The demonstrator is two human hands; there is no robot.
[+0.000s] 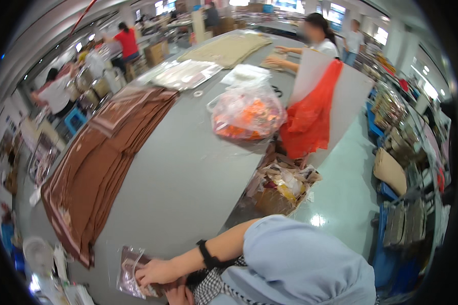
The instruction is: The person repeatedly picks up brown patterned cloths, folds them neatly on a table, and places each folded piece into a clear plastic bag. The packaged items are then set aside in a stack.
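At the near left edge of the grey table lies a clear plastic bag [126, 268] with folded brown cloth inside. My right hand [160, 272], a black band on its wrist, reaches across from the right and is closed over the bag's near side, fingers bent. Just below it my left hand [179, 294] shows only in part, its curled fingers at the bag's lower end; the rest is cut off by the frame edge. To the left, a long fanned stack of brown cloth pieces [99, 168] in plastic stretches away along the table.
Beyond on the table [173, 178] sit a plastic bag of orange pieces [249, 114], clear bags [185, 73] and beige cloth [226, 49]. A red plastic bag [313, 114] hangs at the right edge above a scrap-filled box [285, 185]. A co-worker [320, 38] handles cloth at far right.
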